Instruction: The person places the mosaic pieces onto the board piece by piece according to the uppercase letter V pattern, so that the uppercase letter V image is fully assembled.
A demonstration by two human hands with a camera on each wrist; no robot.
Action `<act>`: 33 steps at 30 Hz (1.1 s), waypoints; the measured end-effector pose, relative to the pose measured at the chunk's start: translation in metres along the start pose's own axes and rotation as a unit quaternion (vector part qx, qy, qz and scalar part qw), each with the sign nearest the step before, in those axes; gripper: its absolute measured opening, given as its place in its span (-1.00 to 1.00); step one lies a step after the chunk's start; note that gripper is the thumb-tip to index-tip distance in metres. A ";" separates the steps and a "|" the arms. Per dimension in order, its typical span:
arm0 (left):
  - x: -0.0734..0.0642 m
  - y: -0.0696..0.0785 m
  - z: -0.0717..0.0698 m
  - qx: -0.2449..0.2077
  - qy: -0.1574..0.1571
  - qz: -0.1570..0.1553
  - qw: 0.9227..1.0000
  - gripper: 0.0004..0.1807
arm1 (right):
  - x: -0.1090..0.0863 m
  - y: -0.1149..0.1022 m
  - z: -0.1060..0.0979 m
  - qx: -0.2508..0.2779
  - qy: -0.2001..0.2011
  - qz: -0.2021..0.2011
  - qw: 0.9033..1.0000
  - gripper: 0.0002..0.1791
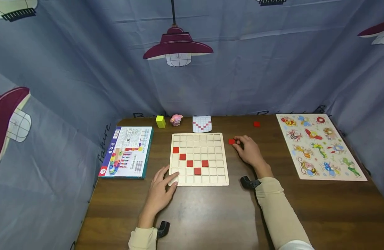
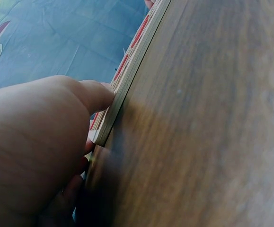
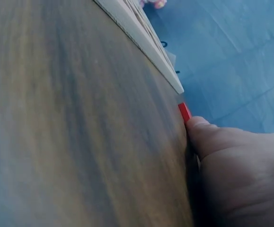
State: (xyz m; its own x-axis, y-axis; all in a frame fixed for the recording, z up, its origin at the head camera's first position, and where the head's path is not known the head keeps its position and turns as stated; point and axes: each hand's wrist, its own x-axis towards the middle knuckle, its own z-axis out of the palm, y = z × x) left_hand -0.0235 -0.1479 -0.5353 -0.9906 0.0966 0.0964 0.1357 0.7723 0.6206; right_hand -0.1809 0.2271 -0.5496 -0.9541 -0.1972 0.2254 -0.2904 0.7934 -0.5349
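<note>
A pale wooden grid board (image 1: 213,179) lies on the table, with several red square tiles (image 1: 197,171) set in its cells in a slanting line that turns up at the right end. My left hand (image 1: 160,194) rests at the board's lower left corner, thumb on its edge and fingers spread along the left side. To the right of the board, my right hand (image 1: 249,151) pinches a red tile (image 3: 184,112) between thumb and fingers, low at the tabletop. Behind the board is a small card (image 1: 202,129) with a red V pattern of squares.
One more red tile (image 1: 256,124) lies at the back of the table (image 1: 210,215). A boxed set (image 1: 129,152) is on the left, a picture board of insects (image 1: 323,149) on the right. A yellow-green block (image 1: 160,122) and a pink figurine (image 1: 176,119) stand at the back.
</note>
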 end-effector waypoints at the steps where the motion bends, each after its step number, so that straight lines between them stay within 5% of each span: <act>1: 0.001 0.000 0.000 -0.002 0.002 0.002 1.000 -0.60 | 0.001 -0.001 0.000 -0.003 -0.001 0.001 1.000 -0.66; 8: 0.001 -0.002 -0.002 -0.005 0.008 0.007 1.000 -0.61 | 0.004 -0.005 0.003 -0.013 -0.005 -0.005 1.000 -0.69; 21: 0.001 -0.003 -0.001 -0.004 0.003 0.009 1.000 -0.61 | -0.014 -0.010 0.009 0.050 0.027 0.004 0.998 -0.71; 33: 0.003 -0.001 -0.001 -0.004 -0.003 0.000 1.000 -0.61 | -0.021 -0.048 0.018 0.057 -0.028 -0.079 0.995 -0.71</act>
State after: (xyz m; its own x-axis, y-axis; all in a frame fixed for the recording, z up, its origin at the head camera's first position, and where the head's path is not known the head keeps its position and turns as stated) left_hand -0.0263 -0.1495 -0.5350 -0.9908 0.0998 0.0910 0.1348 0.7675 0.6267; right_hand -0.1481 0.1831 -0.5437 -0.8974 -0.3483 0.2709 -0.4408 0.6807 -0.5851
